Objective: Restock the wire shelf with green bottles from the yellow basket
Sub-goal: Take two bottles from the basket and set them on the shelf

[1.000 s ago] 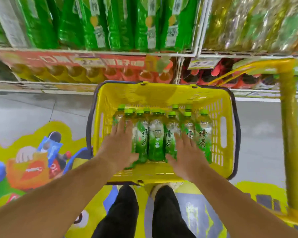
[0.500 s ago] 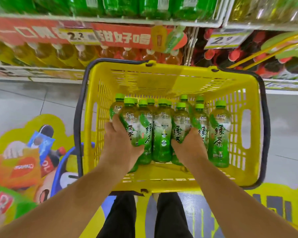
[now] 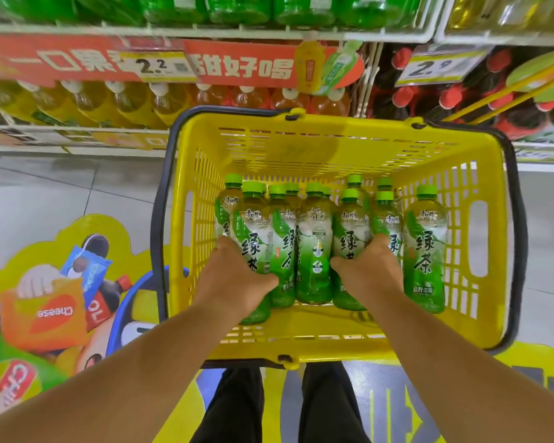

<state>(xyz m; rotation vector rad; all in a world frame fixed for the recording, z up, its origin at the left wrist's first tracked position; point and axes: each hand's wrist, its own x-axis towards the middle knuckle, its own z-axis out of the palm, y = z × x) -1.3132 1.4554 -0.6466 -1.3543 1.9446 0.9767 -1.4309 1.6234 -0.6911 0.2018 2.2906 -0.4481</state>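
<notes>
Since the green bottles [image 3: 314, 244] look full, judged heavy, stiff, slick-labelled; left grip [image 3: 234, 279] and right grip [image 3: 368, 273] each clamped mid-body on one, caps [image 3: 251, 187] above grip

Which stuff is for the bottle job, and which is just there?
For the job: green plastic tea bottles, yellow plastic basket, white wire shelf, left hand, right hand.
Just there: amber drink bottles, red-capped dark bottles, paper price tag, cartoon floor sticker.

Bright, even store light; centre sharp — edges bow and blur; soft shadow inside basket [image 3: 186, 193].
</notes>
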